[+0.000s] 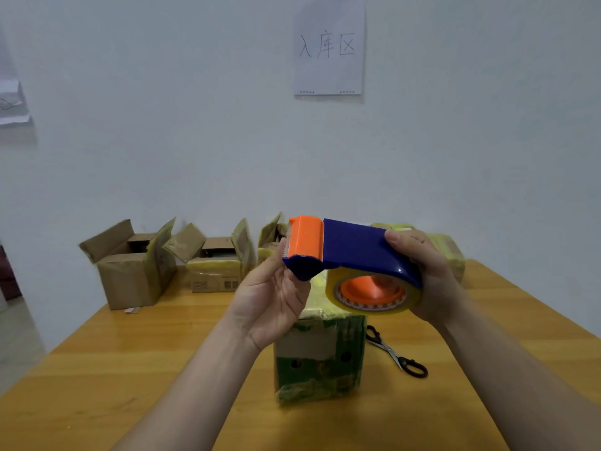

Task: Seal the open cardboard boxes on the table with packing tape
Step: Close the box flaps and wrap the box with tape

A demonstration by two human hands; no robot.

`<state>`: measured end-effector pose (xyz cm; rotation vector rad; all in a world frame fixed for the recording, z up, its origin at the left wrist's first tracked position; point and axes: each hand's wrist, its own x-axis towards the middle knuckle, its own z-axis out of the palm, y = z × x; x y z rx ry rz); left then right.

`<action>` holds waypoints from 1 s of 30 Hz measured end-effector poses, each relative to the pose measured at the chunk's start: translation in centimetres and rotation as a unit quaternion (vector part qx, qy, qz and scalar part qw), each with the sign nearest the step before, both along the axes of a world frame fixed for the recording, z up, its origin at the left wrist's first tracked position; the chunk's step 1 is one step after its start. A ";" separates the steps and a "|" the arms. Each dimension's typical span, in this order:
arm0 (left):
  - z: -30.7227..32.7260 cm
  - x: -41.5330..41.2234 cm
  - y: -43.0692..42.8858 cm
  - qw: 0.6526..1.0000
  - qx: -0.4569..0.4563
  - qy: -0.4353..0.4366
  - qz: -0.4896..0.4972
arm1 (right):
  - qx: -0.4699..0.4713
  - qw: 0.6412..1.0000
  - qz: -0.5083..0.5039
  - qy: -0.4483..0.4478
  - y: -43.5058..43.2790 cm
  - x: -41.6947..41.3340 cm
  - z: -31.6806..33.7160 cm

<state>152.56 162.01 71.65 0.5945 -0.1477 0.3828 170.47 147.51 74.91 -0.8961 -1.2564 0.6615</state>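
My right hand (pixel 426 275) grips a blue and orange tape dispenser (pixel 351 249) by its rear, holding it up in front of me with a roll of yellowish tape (pixel 374 297) in it. The fingers of my left hand (pixel 273 294) touch the dispenser's front end under the orange cutter. Directly below stands a green printed box (pixel 320 356), its top covered in yellowish tape. Three open cardboard boxes line the far edge: one at the left (pixel 130 271), one in the middle (pixel 214 268), one mostly hidden behind the dispenser (pixel 271 236).
Black-handled scissors (pixel 395 353) lie on the wooden table (pixel 130 369) right of the green box. A taped box (pixel 445 252) sits behind my right hand. A paper sign (pixel 328 47) hangs on the white wall. The table's left edge drops to the floor.
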 end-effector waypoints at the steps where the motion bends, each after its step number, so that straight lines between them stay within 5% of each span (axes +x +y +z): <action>1: 0.1 -0.3 0.4 1.000 0.015 -0.003 0.006 | -0.001 1.000 -0.002 0.005 -0.1 0.0 0.1; 8: 1.9 -1.6 1.3 0.962 0.157 0.175 0.138 | -0.042 0.997 -0.039 -0.042 0.0 1.4 0.2; 14: 1.9 -1.9 1.7 0.936 0.218 0.234 0.149 | -0.068 0.996 -0.022 -0.057 0.3 1.6 0.3; 22: 1.2 -1.7 3.4 0.834 0.353 0.344 0.249 | -0.131 0.986 -0.033 -0.100 0.6 2.4 0.2; 30: 0.3 -3.2 4.3 0.811 0.345 0.371 0.292 | -0.172 0.977 -0.088 -0.091 -1.0 4.2 0.4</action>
